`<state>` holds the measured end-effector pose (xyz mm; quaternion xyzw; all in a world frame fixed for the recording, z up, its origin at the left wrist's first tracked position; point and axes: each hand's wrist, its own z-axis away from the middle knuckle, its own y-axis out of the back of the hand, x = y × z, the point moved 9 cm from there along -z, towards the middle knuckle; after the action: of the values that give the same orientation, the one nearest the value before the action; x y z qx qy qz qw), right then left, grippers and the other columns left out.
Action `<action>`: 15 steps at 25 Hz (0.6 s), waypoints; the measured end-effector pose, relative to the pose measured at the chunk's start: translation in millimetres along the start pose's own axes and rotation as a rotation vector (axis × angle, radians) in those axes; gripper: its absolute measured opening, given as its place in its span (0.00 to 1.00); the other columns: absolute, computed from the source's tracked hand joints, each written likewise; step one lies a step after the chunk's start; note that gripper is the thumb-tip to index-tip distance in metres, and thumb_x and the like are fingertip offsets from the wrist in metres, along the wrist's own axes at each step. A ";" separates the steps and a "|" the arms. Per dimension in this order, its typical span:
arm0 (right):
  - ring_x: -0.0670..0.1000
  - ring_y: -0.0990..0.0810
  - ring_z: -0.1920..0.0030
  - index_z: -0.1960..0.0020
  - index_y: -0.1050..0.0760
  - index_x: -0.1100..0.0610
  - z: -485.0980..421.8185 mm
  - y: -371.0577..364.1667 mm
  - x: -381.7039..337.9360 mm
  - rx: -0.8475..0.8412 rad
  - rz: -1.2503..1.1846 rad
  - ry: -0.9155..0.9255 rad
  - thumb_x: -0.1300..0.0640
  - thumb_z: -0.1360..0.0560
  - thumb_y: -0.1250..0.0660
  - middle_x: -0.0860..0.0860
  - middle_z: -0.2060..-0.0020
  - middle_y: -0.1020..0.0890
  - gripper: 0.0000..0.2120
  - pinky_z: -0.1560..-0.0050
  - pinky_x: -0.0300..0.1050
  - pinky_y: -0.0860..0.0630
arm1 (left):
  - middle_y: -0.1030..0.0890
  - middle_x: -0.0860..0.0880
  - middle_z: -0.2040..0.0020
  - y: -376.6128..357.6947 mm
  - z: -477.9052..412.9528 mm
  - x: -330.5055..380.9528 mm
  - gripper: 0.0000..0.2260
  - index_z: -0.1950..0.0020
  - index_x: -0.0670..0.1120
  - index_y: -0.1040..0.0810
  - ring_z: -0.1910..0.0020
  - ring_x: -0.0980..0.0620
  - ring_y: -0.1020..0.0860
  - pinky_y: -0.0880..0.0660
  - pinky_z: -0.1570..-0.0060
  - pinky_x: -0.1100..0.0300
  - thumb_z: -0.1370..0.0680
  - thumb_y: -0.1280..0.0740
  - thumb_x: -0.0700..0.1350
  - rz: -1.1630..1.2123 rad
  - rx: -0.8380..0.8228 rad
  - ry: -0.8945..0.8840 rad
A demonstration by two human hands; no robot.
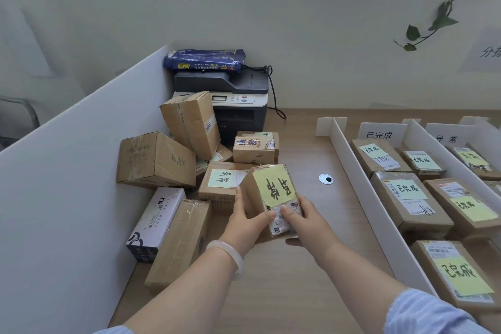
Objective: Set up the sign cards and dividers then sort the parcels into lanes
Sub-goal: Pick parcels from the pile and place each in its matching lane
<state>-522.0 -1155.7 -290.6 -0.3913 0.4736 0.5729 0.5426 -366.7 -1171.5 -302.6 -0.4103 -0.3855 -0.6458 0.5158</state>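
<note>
- While you carry it, the parcel (267,198) hangs over the worktop (298,285), between the unsorted pile (157,160) and the first divider (360,184). Your left hand (244,217) wraps its left face. Your right hand (302,218) grips the near end, thumb on the shipping label.
- The yellow note (276,184) reads 异常 (upside down from your side). The target is the lane behind the 异常 sign card (447,135), not the one behind the 已完成 sign card (379,133).
- That lane is the farther one, so the path crosses the first divider and the second divider (450,171). Lift high enough to clear both; they look like thin board and would likely tip if clipped.
- Use both hands until you're over the lane. The label looks glossy, so I'd expect the thumb to slip.
- Set it flat, note up, turned to read like the others.
- Place it near the lane parcel (473,160). Free space there is cut off by the frame edge, so check before lowering.
</note>
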 end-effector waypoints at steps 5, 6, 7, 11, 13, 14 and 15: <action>0.51 0.16 0.49 0.34 0.29 0.46 1.6 16.8 -4.5 -0.069 0.099 0.027 0.60 0.23 0.30 0.48 0.45 0.18 0.21 0.52 0.57 0.17 | 0.35 0.50 0.25 4.3 -7.1 10.4 0.52 0.21 0.63 0.61 0.28 0.44 0.33 0.30 0.37 0.45 0.31 0.24 0.60 0.004 0.016 -0.024; 0.50 0.16 0.48 0.34 0.29 0.46 2.2 18.1 -5.1 -0.089 0.138 0.028 0.61 0.24 0.30 0.48 0.45 0.18 0.22 0.51 0.56 0.17 | 0.33 0.50 0.28 8.4 -8.3 12.9 0.50 0.21 0.62 0.58 0.29 0.45 0.33 0.32 0.38 0.47 0.31 0.25 0.61 0.020 0.033 -0.028; 0.49 0.17 0.47 0.33 0.29 0.46 2.9 18.8 -6.3 -0.106 0.167 0.033 0.61 0.24 0.30 0.48 0.44 0.18 0.23 0.51 0.54 0.17 | 0.31 0.51 0.32 10.1 -8.1 14.6 0.47 0.20 0.60 0.53 0.31 0.47 0.31 0.32 0.39 0.49 0.29 0.26 0.60 0.034 0.039 -0.027; 0.45 0.19 0.44 0.31 0.30 0.44 1.2 22.0 -11.2 -0.096 0.248 0.096 0.60 0.25 0.28 0.49 0.38 0.22 0.26 0.42 0.48 0.20 | 0.18 0.49 0.41 6.4 -7.7 4.8 0.26 0.29 0.53 0.30 0.46 0.51 0.17 0.19 0.48 0.47 0.25 0.26 0.50 0.171 0.039 -0.018; 0.46 0.23 0.43 0.28 0.33 0.44 -1.9 33.0 -8.7 0.023 0.293 0.091 0.55 0.27 0.26 0.50 0.36 0.28 0.31 0.41 0.45 0.22 | 0.17 0.47 0.43 4.4 -8.2 -0.5 0.24 0.30 0.52 0.29 0.49 0.50 0.16 0.18 0.49 0.46 0.25 0.27 0.48 0.287 0.072 -0.014; 0.47 0.25 0.42 0.26 0.35 0.45 -1.4 37.8 -7.5 0.079 0.284 0.075 0.54 0.28 0.25 0.50 0.36 0.30 0.34 0.41 0.44 0.24 | 0.17 0.47 0.43 2.5 -7.3 -1.8 0.24 0.30 0.52 0.30 0.49 0.49 0.16 0.18 0.49 0.46 0.24 0.27 0.47 0.338 0.088 -0.011; 0.48 0.27 0.41 0.25 0.38 0.46 0.0 40.4 -5.9 0.116 0.264 0.057 0.53 0.28 0.25 0.51 0.36 0.32 0.35 0.40 0.44 0.25 | 0.18 0.46 0.42 -0.2 -5.9 -2.7 0.24 0.30 0.53 0.31 0.48 0.49 0.16 0.18 0.50 0.46 0.24 0.28 0.46 0.388 0.102 -0.002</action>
<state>-561.5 -1155.6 -280.1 -0.3094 0.5685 0.5997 0.4706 -367.3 -1175.9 -307.3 -0.4509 -0.3321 -0.5135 0.6502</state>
